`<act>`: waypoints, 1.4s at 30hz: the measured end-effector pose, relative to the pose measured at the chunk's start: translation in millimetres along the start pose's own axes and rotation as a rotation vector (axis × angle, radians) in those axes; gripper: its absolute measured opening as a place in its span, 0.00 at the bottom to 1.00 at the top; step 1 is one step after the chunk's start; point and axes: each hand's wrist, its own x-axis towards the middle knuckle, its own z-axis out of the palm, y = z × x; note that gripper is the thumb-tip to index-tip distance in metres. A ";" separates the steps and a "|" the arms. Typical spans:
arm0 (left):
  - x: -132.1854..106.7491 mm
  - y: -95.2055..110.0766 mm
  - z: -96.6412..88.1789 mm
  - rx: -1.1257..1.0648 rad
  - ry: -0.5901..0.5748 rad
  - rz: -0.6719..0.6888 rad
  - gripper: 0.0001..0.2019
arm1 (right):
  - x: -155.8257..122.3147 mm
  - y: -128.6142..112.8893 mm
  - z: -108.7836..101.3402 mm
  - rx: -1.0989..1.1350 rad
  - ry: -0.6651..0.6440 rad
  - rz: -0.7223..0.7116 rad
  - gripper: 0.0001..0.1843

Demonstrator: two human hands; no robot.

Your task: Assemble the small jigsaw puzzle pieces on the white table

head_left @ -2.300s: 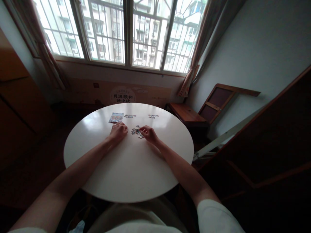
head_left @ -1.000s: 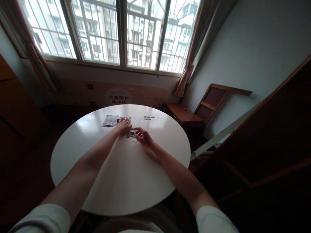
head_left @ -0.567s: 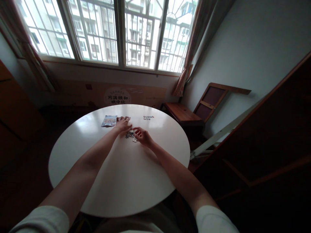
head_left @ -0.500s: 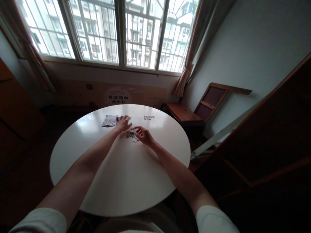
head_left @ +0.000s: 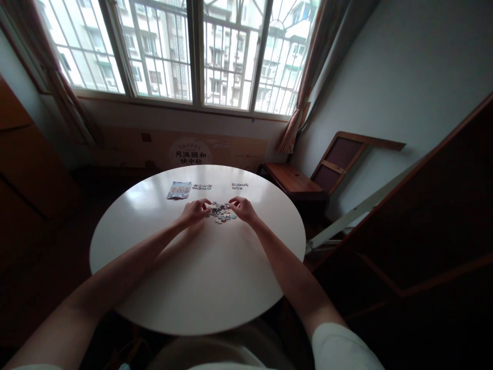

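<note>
A loose pile of small jigsaw puzzle pieces (head_left: 221,211) lies near the middle of the round white table (head_left: 192,288). At the pile's left edge is my left hand (head_left: 195,211), its fingers curved and thumb and forefinger slightly apart. My right hand (head_left: 243,209) is on the opposite side, fingertips drawn together at the pieces; whatever is between them is too small to make out. Behind the hands, two short rows of puzzle pieces (head_left: 202,187) lie beside a printed picture packet (head_left: 179,190). Another small group of pieces (head_left: 240,186) is laid out in rows farther right.
A wooden bench (head_left: 289,180) and a leaning wooden chair-like frame (head_left: 339,159) stand beyond the table's right side. Barred windows (head_left: 227,61) with curtains are behind. A dark wooden piece of furniture (head_left: 423,246) rises close on the right.
My left hand has moved back from the rows near the packet to the pile's left edge, uncovering those rows. My right hand has shifted right and slightly away from me. The view has shifted slightly.
</note>
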 end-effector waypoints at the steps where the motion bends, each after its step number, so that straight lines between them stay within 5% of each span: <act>1: -4.2 2.9 -0.8 -0.008 -0.001 0.011 0.15 | -0.4 1.2 -1.5 -0.025 -0.030 0.011 0.08; 5: -17.3 9.4 -2.2 0.065 0.075 0.043 0.14 | -4.2 2.2 -5.7 -0.072 -0.165 0.045 0.09; 12: -21.7 -5.9 -2.2 0.207 0.004 -0.031 0.19 | -5.6 4.6 -13.2 -0.104 -0.364 0.089 0.15; 19: -22.9 -6.8 -4.4 0.213 -0.072 0.158 0.25 | -6.3 16.8 -21.5 -0.073 -0.464 0.204 0.15; 31: -22.1 -8.2 -4.0 0.208 -0.083 0.199 0.22 | -6.2 19.3 -14.9 -0.128 -0.377 0.191 0.09; 42: -21.0 -9.4 -0.8 0.132 -0.038 0.215 0.22 | -7.2 13.5 -14.2 0.129 -0.297 0.149 0.10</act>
